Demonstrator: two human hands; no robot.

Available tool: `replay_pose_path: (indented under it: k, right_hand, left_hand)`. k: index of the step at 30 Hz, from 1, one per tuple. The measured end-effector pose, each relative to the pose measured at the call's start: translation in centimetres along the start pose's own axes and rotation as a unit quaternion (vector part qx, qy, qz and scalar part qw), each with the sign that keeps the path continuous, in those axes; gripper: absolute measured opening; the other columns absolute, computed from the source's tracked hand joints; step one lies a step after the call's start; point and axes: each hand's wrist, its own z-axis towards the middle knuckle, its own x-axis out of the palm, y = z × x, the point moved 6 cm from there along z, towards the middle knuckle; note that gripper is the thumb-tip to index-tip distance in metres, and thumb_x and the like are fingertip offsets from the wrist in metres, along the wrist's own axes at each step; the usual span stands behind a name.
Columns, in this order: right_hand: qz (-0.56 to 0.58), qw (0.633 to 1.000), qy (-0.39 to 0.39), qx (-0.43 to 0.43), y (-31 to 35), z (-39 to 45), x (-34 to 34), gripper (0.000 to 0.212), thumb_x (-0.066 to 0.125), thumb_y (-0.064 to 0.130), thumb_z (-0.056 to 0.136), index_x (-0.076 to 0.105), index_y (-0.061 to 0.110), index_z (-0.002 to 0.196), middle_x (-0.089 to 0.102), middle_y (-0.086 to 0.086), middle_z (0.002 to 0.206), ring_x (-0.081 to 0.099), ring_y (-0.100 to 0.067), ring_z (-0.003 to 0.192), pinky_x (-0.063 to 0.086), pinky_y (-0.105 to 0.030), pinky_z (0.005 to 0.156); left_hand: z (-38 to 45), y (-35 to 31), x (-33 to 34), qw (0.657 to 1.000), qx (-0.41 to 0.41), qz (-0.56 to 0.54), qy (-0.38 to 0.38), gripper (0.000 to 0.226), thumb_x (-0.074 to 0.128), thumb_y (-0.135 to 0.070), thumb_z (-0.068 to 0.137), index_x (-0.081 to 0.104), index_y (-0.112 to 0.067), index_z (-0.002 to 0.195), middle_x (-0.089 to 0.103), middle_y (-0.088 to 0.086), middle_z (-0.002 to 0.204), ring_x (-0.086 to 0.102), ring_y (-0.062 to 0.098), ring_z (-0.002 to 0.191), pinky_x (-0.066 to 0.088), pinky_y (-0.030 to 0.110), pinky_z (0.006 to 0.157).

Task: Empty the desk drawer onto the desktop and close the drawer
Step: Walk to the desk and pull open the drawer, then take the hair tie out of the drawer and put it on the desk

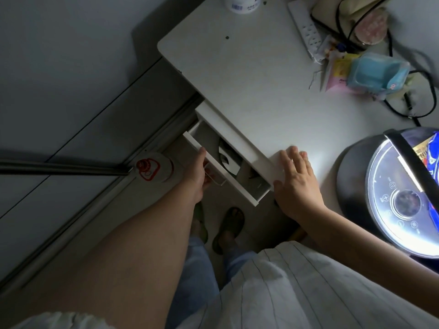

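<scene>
The white desk drawer stands pulled partly out from under the white desktop. Inside it I see a white and dark flat item lying in shadow; the rest of the inside is too dark to read. My left hand grips the drawer's front panel from outside, fingers curled under its handle. Flat on the desktop's near edge, just right of the drawer, rests my right hand with fingers spread and nothing in it.
A round cooker with a lit control panel fills the desk's right end. At the far right lie a blue wipes pack, a power strip and black cables. A white bottle stands at the far edge. My feet are below the drawer.
</scene>
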Motion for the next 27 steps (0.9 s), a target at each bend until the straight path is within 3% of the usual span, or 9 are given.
replay_pose_path:
  k: [4,8,11,14,16,20,23,25,27]
  right_hand:
    - [-0.001,1.0,-0.009,0.004,0.4,-0.6,0.4,0.07,0.049,0.019,0.091,0.012,0.022,0.15,-0.002,-0.001,0.161,-0.006,-0.022,0.148,0.0,-0.035,0.119]
    - [0.025,1.0,-0.011,0.01,1.4,-1.9,1.3,0.067,0.047,0.016,0.092,0.013,0.021,0.15,0.0,-0.001,0.161,-0.005,-0.023,0.148,0.0,-0.035,0.118]
    - [0.062,0.997,-0.022,0.035,2.1,-3.7,2.8,0.067,0.047,0.013,0.091,0.017,0.02,0.149,0.002,-0.001,0.161,-0.006,-0.021,0.148,0.001,-0.035,0.118]
    - [0.118,0.989,-0.047,0.072,3.1,-6.1,5.1,0.064,0.053,0.018,0.089,0.024,0.019,0.147,0.009,-0.005,0.159,0.002,-0.024,0.147,0.011,-0.041,0.119]
    - [0.21,0.965,-0.066,0.14,3.5,-7.5,7.1,0.065,0.056,0.018,0.088,0.027,0.015,0.146,0.018,-0.006,0.156,0.014,-0.025,0.144,0.021,-0.043,0.118]
    - [0.424,0.839,-0.039,0.338,4.0,-9.3,12.5,0.064,0.056,0.027,0.091,0.027,0.015,0.146,0.034,-0.009,0.15,0.039,-0.028,0.133,0.041,-0.04,0.104]
    - [0.559,0.721,-0.025,0.409,5.7,-9.6,16.2,0.044,0.053,0.033,0.09,0.05,0.011,0.129,0.057,-0.011,0.116,0.056,-0.028,0.106,0.048,-0.037,0.086]
    - [0.633,0.644,-0.058,0.427,6.7,-9.3,17.2,0.027,0.051,0.03,0.091,0.056,0.011,0.11,0.059,-0.013,0.106,0.059,-0.028,0.101,0.05,-0.04,0.089]
    - [0.704,0.551,-0.095,0.437,7.3,-9.1,17.7,0.016,0.05,0.026,0.092,0.055,0.012,0.097,0.06,-0.017,0.104,0.063,-0.032,0.102,0.05,-0.044,0.097]
  left_hand:
    - [-0.4,0.6,-1.4,1.0,-0.003,-0.005,-0.006,0.046,0.04,-0.055,0.089,0.057,-0.016,0.108,0.059,0.003,0.085,0.056,0.017,0.078,0.045,0.03,0.07]
    - [-0.9,1.3,-3.3,1.0,-0.005,0.008,-0.018,0.039,0.04,-0.051,0.091,0.055,-0.017,0.102,0.059,0.003,0.084,0.055,0.017,0.077,0.044,0.029,0.067]
    - [-1.0,1.8,-4.8,1.0,-0.014,0.01,-0.012,0.039,0.041,-0.05,0.091,0.056,-0.016,0.105,0.06,0.004,0.088,0.056,0.017,0.08,0.046,0.03,0.072]
    - [-0.7,2.2,-6.2,0.999,-0.015,0.044,0.0,0.034,0.043,-0.05,0.09,0.058,-0.02,0.087,0.059,0.004,0.087,0.056,0.018,0.082,0.046,0.035,0.085]
    - [-0.5,2.2,-6.8,0.995,-0.019,0.094,0.011,0.03,0.045,-0.052,0.088,0.054,-0.025,0.079,0.059,0.004,0.087,0.056,0.021,0.088,0.046,0.039,0.095]
    - [-0.4,1.7,-7.3,0.981,-0.044,0.179,0.064,0.03,0.044,-0.052,0.087,0.055,-0.024,0.087,0.062,0.009,0.102,0.058,0.026,0.103,0.045,0.043,0.101]
    - [-0.4,1.0,-7.1,0.97,-0.044,0.218,0.1,0.027,0.042,-0.042,0.089,0.053,-0.018,0.083,0.061,0.01,0.095,0.059,0.023,0.093,0.048,0.039,0.095]
    - [-0.3,0.8,-7.1,0.964,-0.041,0.238,0.111,0.026,0.04,-0.04,0.089,0.052,-0.019,0.079,0.06,0.008,0.089,0.059,0.021,0.087,0.048,0.038,0.091]
    - [-0.2,0.8,-7.2,0.957,-0.041,0.264,0.111,0.026,0.039,-0.041,0.087,0.053,-0.019,0.081,0.062,0.011,0.098,0.06,0.025,0.097,0.048,0.041,0.098]
